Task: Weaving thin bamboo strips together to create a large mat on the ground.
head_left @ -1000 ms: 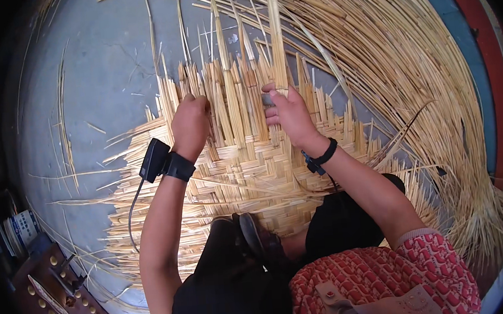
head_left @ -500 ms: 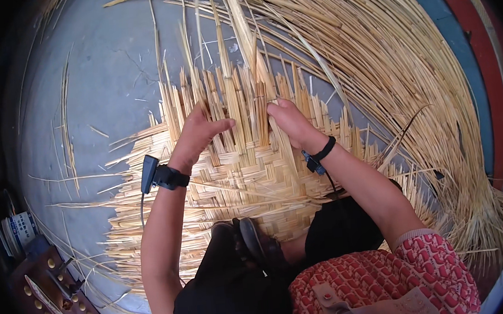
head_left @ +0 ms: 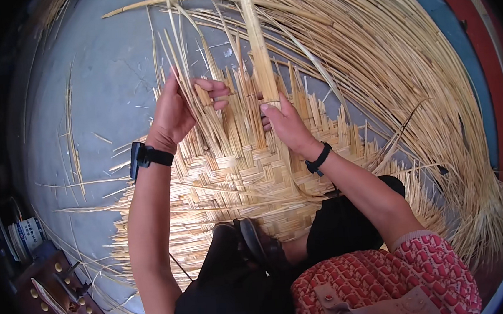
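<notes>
A partly woven mat of split reeds [head_left: 259, 174] lies on the floor before me, its loose strip ends pointing away. At its far edge my left hand [head_left: 173, 117] is open, fingers stretched out to the right. Several lifted reed strips [head_left: 204, 116] lean against its palm and fingers. My right hand [head_left: 287, 126] is closed, with the thumb pressed on a wide, pale reed strip [head_left: 259, 44] that runs away from me past the mat's edge. The lower end of that strip is hidden at the hand.
A large bundle of long reeds [head_left: 385, 58] curves along the right side. Loose reeds [head_left: 71, 130] lie on the grey floor [head_left: 114, 61] at left. A brown studded piece [head_left: 56, 302] stands at lower left. My shoes [head_left: 255, 239] rest on the mat's near part.
My left hand has moved left and away from me, opening its fingers and tilting several strips leftward. My right hand has shifted slightly left, now gripping the wide strip.
</notes>
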`<action>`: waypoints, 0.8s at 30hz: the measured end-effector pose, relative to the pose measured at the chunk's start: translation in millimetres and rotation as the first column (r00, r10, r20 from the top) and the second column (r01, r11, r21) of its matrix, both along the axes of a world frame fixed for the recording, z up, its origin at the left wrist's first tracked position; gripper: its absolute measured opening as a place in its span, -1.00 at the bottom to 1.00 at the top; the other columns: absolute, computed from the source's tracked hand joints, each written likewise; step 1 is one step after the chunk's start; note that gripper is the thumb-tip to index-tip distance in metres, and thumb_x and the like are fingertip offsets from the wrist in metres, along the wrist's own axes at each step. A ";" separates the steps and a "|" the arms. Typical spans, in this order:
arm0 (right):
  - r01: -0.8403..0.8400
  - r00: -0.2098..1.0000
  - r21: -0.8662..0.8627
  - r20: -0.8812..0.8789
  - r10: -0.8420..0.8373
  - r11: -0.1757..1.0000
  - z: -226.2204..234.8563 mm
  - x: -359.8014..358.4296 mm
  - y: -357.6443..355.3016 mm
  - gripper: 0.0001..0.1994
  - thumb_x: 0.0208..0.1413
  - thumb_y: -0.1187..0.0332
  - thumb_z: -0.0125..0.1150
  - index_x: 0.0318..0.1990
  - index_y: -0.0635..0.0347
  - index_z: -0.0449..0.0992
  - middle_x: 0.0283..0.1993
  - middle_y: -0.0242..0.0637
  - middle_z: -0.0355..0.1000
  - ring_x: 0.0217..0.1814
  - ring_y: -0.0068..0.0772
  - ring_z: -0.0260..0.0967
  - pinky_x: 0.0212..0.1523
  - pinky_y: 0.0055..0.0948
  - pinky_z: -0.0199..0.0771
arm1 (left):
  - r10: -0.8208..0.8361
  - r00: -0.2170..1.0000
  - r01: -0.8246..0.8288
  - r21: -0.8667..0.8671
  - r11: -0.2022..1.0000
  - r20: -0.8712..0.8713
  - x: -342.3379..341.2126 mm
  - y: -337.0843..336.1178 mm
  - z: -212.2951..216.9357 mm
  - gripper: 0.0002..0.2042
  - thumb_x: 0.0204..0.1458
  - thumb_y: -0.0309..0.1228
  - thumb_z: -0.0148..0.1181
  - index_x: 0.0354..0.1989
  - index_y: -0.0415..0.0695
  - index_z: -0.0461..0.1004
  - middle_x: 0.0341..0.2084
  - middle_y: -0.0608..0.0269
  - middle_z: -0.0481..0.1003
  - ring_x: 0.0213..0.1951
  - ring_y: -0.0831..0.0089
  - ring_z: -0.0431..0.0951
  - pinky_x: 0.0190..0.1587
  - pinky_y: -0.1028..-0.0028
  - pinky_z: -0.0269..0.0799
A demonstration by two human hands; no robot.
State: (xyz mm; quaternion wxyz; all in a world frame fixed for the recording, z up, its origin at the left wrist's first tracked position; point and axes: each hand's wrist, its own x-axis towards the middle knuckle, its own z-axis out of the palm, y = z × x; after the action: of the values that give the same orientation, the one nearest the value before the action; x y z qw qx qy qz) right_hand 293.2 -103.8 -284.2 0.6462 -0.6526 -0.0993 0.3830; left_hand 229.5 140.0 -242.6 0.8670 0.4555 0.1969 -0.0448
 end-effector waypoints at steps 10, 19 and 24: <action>-0.291 0.416 -0.494 0.706 0.573 0.819 17.6 33.7 6.2 -0.57 0.13 0.54 0.05 0.18 0.17 0.23 -0.17 -0.06 0.47 -0.15 -0.02 0.47 -0.16 -0.24 0.50 | 0.231 0.959 -0.164 -0.345 0.924 0.163 -51.0 -17.7 -35.8 -0.60 0.22 -0.36 0.10 0.23 -0.08 0.27 0.19 -0.02 0.35 0.21 0.08 0.38 0.06 -0.04 0.55; -0.266 0.401 -0.842 0.346 0.848 0.469 49.1 21.1 -82.8 -0.84 0.14 0.47 -0.01 -0.13 0.23 0.32 -0.29 0.07 0.46 -0.18 0.17 0.44 -0.21 -0.02 0.43 | 0.489 0.816 -0.343 0.423 0.839 -0.308 -118.1 -49.6 -40.5 -0.65 0.14 -0.32 0.24 0.09 -0.09 0.48 -0.13 0.36 0.56 -0.16 0.60 0.53 -0.41 0.61 0.31; -0.301 0.121 -0.895 0.305 0.945 0.328 21.5 52.7 -61.7 -0.86 0.14 0.43 -0.01 -0.23 0.27 0.44 -0.33 0.07 0.48 -0.22 0.13 0.49 -0.23 -0.03 0.48 | 0.515 0.793 -0.452 0.251 0.856 -0.327 -138.0 -49.6 -38.9 -0.68 0.08 -0.51 0.22 0.04 -0.14 0.52 -0.19 0.35 0.54 -0.22 0.58 0.48 -0.29 0.56 0.36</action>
State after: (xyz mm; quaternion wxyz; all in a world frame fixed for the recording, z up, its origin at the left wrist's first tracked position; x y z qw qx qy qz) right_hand 345.9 -165.4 -262.7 -0.0189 -0.7891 -0.5440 0.2848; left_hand 91.5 90.4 -281.4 0.7545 0.4399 0.4751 0.1069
